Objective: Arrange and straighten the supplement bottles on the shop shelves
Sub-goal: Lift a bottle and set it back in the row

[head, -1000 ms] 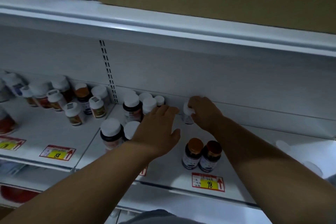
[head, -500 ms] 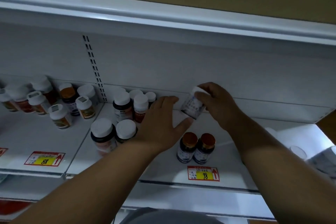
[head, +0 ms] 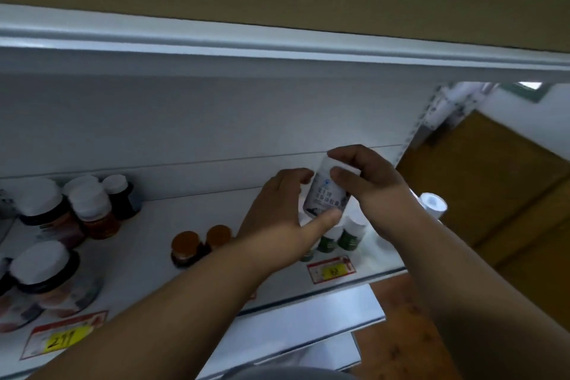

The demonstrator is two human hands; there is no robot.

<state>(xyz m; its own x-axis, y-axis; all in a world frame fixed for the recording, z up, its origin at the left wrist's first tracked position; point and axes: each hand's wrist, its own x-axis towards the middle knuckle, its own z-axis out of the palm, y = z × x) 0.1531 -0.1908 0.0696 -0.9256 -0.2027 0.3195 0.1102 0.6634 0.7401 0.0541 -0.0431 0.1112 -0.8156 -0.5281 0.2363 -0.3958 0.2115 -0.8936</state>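
A white supplement bottle [head: 326, 194] with a grey label is held tilted above the right end of the white shelf [head: 191, 207]. My right hand [head: 367, 179] grips its white cap end from above. My left hand [head: 277, 216] holds its lower body, thumb under the base. Below the hands stand small green-labelled bottles [head: 345, 236] with white caps. Two dark bottles with orange caps [head: 197, 245] stand to the left of my left wrist.
Several white-capped bottles [head: 77, 210] cluster at the shelf's left. Yellow price tags [head: 331, 270] line the front edge. Another white bottle [head: 433, 203] lies at the shelf's right end. A shelf [head: 277, 49] carrying cardboard hangs overhead. Brown boxes [head: 493, 194] sit to the right.
Both hands have carried the white bottle rightward along the shelf, past the orange-capped pair, to above the green-labelled bottles. My left hand now holds the bottle too. The view has swung right.
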